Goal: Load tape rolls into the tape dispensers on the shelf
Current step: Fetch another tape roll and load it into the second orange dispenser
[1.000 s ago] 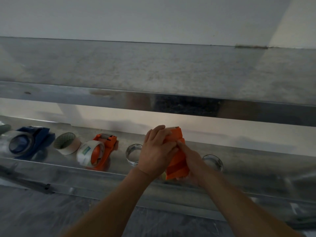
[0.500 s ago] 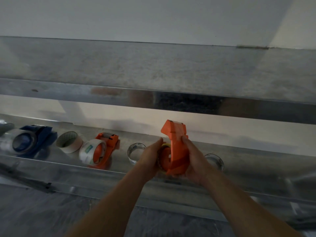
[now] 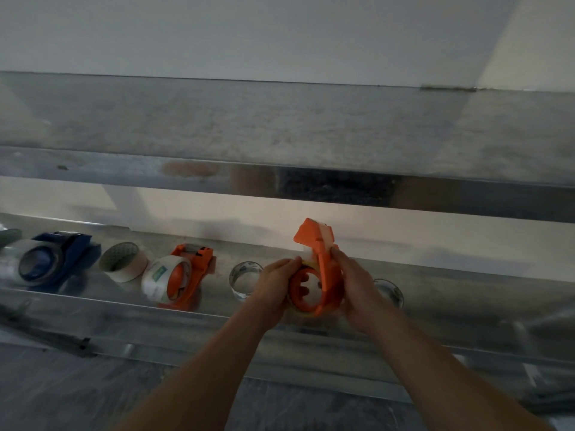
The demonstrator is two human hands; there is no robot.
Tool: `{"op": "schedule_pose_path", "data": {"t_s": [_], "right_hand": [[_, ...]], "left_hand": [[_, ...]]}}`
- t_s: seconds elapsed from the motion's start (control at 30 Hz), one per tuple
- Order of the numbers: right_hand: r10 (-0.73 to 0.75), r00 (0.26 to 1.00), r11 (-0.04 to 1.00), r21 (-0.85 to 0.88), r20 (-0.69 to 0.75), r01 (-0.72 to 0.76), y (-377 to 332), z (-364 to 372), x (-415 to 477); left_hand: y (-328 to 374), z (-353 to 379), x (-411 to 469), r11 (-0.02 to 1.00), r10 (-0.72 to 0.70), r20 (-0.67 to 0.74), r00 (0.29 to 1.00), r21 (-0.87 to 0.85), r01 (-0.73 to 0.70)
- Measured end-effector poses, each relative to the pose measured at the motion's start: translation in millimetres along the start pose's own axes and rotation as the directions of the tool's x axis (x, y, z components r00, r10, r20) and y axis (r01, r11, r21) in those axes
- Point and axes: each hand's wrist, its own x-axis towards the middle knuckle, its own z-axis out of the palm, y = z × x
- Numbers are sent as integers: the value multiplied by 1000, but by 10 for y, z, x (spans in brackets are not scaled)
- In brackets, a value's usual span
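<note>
An orange tape dispenser (image 3: 323, 269) is held upright above the steel shelf (image 3: 93, 309), its hub facing me with a clear tape roll around it. My left hand (image 3: 275, 283) grips the roll and hub from the left. My right hand (image 3: 353, 284) holds the dispenser's body from the right. On the shelf lie a second orange dispenser (image 3: 183, 279) loaded with clear tape, a blue dispenser (image 3: 53, 259) loaded with clear tape, a loose beige tape roll (image 3: 124, 262) and two loose clear rolls (image 3: 244, 279) (image 3: 389, 293).
An upper steel shelf (image 3: 280, 129) juts out above the lower one, with a white wall behind. The lower shelf's raised front lip (image 3: 186, 331) runs across in front of the items. A dark grey floor (image 3: 62, 393) lies below.
The dispenser has turned from back-facing to upright with its hub towards me. My left hand slid from its top down to the roll at the hub.
</note>
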Motion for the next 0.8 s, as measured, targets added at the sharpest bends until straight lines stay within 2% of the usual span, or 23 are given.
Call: {"op": "schedule_pose_path", "data": {"t_s": [0.1, 0.2, 0.3, 0.43, 0.53, 0.67, 0.8], "right_hand": [[-181, 971, 978, -130, -156, 161, 2, 31, 64], [-293, 930, 950, -183, -222, 255, -43, 59, 79], [-352, 908, 926, -225, -226, 303, -71, 84, 66], [-432, 877, 857, -398, -211, 327, -32, 99, 92], [-493, 854, 820, -419, -170, 390, 27, 133, 84], [-482, 871, 818, -404, -93, 409, 71, 154, 63], [-397, 911, 845, -431, -111, 316, 190, 104, 203]], "left_hand": [[-2, -8, -3, 999, 27, -38, 999, 21, -26], [-5, -12, 7, 997, 66, -76, 995, 55, -62], [-8, -18, 12, 996, 66, -98, 993, 67, -60], [1, -15, 14, 996, 60, -148, 987, 71, -50], [15, 10, 19, 992, 73, -207, 976, 119, -49], [13, 33, 59, 982, 87, -272, 958, 184, -37], [60, 35, 88, 964, 74, -217, 973, 266, -14]]}}
